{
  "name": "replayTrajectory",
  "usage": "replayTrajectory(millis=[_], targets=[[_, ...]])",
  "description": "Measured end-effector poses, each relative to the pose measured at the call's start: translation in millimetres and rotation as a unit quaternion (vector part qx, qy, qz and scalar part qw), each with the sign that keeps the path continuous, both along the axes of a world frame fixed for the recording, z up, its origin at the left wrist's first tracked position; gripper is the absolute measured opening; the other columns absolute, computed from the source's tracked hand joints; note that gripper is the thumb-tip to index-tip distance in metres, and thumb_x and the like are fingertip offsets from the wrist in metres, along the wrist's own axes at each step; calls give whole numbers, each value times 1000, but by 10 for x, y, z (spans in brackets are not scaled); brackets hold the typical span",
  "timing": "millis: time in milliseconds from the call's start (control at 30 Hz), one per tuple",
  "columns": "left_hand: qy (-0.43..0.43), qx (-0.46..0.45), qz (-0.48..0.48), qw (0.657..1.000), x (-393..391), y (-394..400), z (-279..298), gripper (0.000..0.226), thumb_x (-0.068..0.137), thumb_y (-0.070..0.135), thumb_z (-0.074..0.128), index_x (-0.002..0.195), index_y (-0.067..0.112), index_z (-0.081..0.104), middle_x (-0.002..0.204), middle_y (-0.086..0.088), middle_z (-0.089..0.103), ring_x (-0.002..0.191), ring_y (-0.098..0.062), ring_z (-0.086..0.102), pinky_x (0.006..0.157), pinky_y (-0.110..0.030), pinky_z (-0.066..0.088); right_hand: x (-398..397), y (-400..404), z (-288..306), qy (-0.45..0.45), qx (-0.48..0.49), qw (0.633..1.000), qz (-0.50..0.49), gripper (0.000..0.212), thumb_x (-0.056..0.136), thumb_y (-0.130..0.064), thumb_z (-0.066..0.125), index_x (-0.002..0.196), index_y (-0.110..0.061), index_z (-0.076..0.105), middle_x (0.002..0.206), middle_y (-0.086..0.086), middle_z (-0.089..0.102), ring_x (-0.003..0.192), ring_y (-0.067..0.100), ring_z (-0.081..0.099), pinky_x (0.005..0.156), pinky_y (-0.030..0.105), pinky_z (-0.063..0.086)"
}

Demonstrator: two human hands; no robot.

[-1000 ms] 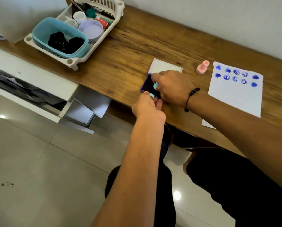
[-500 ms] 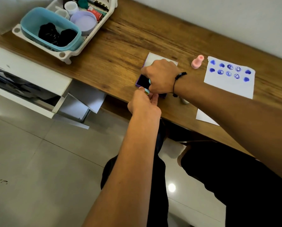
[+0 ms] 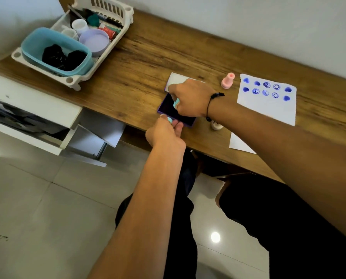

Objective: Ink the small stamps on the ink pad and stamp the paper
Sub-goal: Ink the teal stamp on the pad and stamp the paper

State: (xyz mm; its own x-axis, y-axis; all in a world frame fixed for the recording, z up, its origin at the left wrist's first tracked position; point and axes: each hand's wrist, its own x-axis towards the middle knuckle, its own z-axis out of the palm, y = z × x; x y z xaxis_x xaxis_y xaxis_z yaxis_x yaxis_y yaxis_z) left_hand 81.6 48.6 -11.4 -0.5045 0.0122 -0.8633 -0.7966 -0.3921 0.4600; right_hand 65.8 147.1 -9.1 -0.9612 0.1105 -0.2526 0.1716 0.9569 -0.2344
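Observation:
A purple ink pad (image 3: 168,106) lies open near the desk's front edge, its white lid (image 3: 176,78) flipped back behind it. My right hand (image 3: 190,99) is closed on a small teal stamp (image 3: 176,103) pressed onto the pad. At the pad's near edge my left hand (image 3: 166,133) pinches a second teal stamp (image 3: 169,120). A white paper (image 3: 268,107) with several blue prints lies to the right. Beside it stands a pink stamp (image 3: 227,80). A white stamp (image 3: 216,125) peeks out under my right wrist.
A white basket (image 3: 115,35) at the desk's back left holds a teal tub (image 3: 33,47), a lilac lid and small jars. An open white drawer (image 3: 33,109) juts out below the desk on the left. My dark-clothed legs are under the desk.
Both hands have stayed at the ink pad with their stamps. The view shifted slightly, and the white stamp under my right wrist has come into sight.

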Motion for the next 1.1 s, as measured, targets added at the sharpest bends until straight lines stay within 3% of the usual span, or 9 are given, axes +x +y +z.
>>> replayTrajectory(millis=[67,167,300,433,533,633,733,867,1100], targets=[[43,-28,1,999,31,24,43,16,89,14,53,96,1,55,77,-10,59,69,-16,62,79,-29,56,146,103,94,88,-41,993,-65,20,80,-13,48,99,-10,56,96,16,65,81,31,55,59,36,45],[168,-10,-56,984,129,140,180,11,88,20,55,83,10,57,78,-8,65,70,-13,67,73,-23,57,446,425,271,233,-89,947,-203,20,80,-17,54,96,-11,64,95,12,70,83,23,60,68,33,46],[289,50,-256,921,509,475,290,8,88,21,54,83,17,59,82,-4,68,80,-17,68,78,-28,58,862,939,305,228,-157,903,-328,21,81,-16,55,97,-5,65,94,19,70,75,29,64,73,45,55],[254,31,-374,892,895,827,134,17,90,23,50,101,12,58,93,-4,67,98,-22,65,95,-40,50,1074,1115,92,163,-162,916,-329,20,87,-9,51,102,-1,60,91,24,68,68,37,68,70,47,56],[218,-9,-398,891,1009,969,-23,26,91,25,47,113,12,55,115,-9,64,110,-24,59,100,-42,45,1093,1143,-50,147,-121,938,-289,20,89,-10,50,105,-4,60,101,21,68,78,34,69,78,45,55],[190,-26,-402,896,1028,1033,-155,27,91,26,47,113,13,56,119,-8,62,111,-22,58,100,-39,45,1057,1182,-148,147,-62,954,-255,23,88,-13,51,107,-5,60,106,20,68,90,36,65,85,43,51],[163,-26,-377,911,1009,1047,-222,25,91,24,46,110,11,55,108,-7,65,105,-22,61,95,-35,47,1021,1226,-226,141,-22,962,-231,25,89,-15,51,110,-5,60,108,21,67,95,35,60,76,29,43],[144,0,-347,927,977,1046,-253,14,91,20,45,79,21,51,80,3,62,91,-16,64,85,-27,47,1001,1247,-280,134,13,967,-218,27,89,-16,50,111,-4,59,107,23,66,96,37,58,76,35,45],[131,-3,-350,927,957,1045,-213,15,92,21,44,77,23,48,78,5,61,96,-17,64,90,-29,47,931,1252,-317,88,83,977,-177,30,90,-17,47,114,-1,55,105,28,63,94,42,56,68,34,39]])
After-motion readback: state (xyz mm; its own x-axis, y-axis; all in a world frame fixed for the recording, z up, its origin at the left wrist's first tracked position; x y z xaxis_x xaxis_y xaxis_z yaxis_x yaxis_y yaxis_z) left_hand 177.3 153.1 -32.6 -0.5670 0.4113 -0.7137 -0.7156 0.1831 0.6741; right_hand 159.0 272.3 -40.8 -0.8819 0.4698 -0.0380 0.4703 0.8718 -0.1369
